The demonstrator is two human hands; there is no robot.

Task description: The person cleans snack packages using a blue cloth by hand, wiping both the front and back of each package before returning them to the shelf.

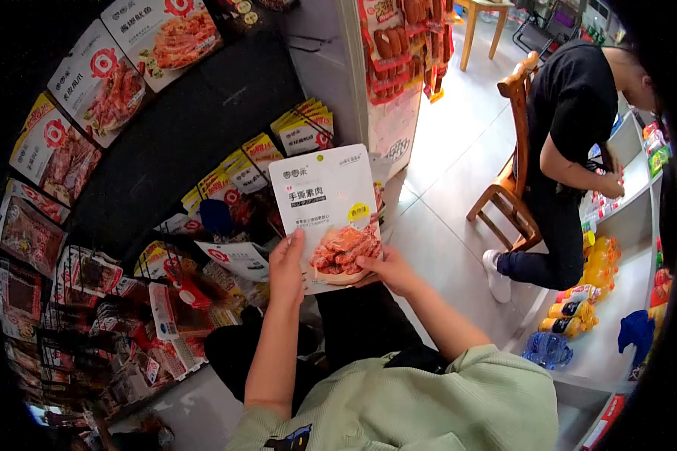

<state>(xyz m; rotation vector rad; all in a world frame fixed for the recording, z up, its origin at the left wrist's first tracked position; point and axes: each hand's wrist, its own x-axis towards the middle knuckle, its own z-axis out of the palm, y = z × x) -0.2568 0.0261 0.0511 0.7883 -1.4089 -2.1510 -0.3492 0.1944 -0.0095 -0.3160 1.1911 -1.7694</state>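
Both of my hands hold a white snack packet [308,203] upright in front of me. Its face carries dark Chinese lettering, a yellow round label and a picture of reddish shredded food. My left hand [286,267] grips the lower left edge, thumb on the front. At the lower right corner, my right hand [387,270] pinches the packet with its thumb over the picture. The fingers behind it are mostly hidden. To the left, a tilted white packet [237,259] hangs on the rack near my left hand.
A dark rack [195,113] with hanging snack packets curves along the left. Sausage packs [387,45] hang on a pillar ahead. At right, a person in black [572,135] sits on a wooden chair [515,188] facing white shelves [605,301] with yellow drink bottles [598,263].
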